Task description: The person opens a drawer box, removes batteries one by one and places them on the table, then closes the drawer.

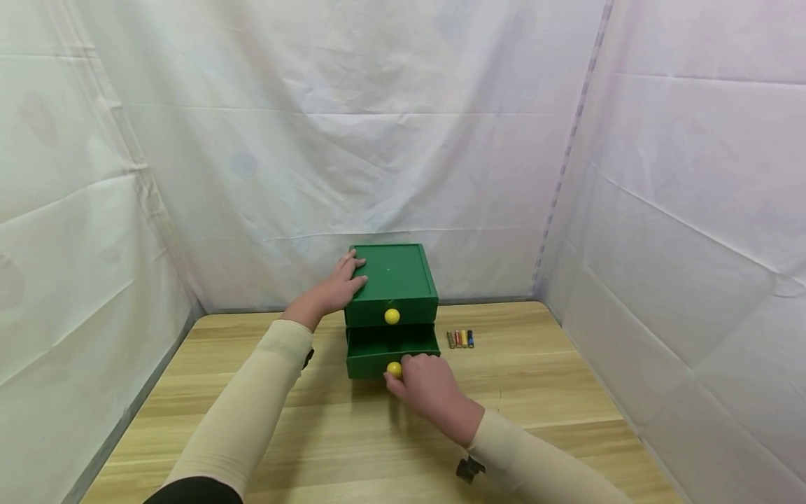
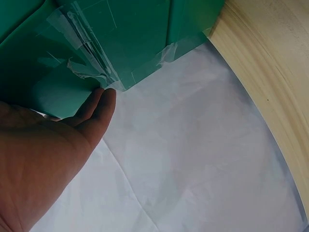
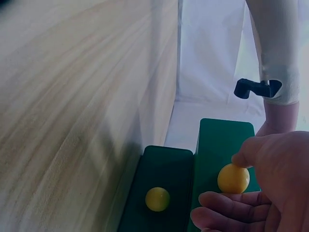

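Observation:
A green drawer cabinet (image 1: 393,273) with yellow knobs stands at the back of the table, its upper drawer closed. Below that, a drawer (image 1: 365,367) is pulled partway out, and its visible inside is bare. My right hand (image 1: 434,388) holds this drawer's yellow knob (image 3: 233,179) between thumb and fingers. Another yellow knob (image 3: 157,199), on a drawer front closer to the tabletop, shows in the right wrist view. My left hand (image 1: 340,281) rests on the cabinet's top left edge, fingers extended; in the left wrist view its fingers (image 2: 99,113) lie against the green, taped panel.
Several small batteries (image 1: 460,339) in different colours lie side by side just right of the cabinet. The wood-grain table (image 1: 535,392) has white cloth (image 1: 352,140) hanging behind and on both sides. Dark clips (image 1: 469,467) are on the sleeves.

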Action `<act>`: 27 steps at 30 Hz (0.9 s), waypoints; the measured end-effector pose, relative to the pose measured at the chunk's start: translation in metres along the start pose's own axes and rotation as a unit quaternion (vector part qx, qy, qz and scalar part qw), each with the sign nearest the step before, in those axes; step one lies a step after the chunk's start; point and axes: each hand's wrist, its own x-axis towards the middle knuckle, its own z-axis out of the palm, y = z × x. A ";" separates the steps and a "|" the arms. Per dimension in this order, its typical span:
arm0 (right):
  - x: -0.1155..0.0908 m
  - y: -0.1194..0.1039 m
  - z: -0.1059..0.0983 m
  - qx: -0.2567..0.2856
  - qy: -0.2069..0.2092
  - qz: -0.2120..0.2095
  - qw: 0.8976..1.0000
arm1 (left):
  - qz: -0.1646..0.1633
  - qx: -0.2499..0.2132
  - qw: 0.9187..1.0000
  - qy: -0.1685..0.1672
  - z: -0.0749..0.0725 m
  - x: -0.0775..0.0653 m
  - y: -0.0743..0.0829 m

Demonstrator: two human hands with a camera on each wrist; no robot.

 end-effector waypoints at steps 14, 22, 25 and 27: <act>0.021 0.006 0.010 0.010 0.014 0.030 0.999 | -0.009 -0.019 1.000 -0.005 0.000 0.009 -0.013; 0.035 0.009 0.015 0.030 0.025 0.044 0.998 | -0.004 -0.014 1.000 -0.003 0.000 0.004 -0.008; 0.038 0.011 0.018 0.037 0.032 0.046 0.998 | -0.003 -0.009 1.000 -0.003 0.000 0.003 -0.006; 0.041 0.011 0.020 0.042 0.036 0.048 0.997 | -0.002 -0.007 1.000 0.000 0.001 0.003 -0.004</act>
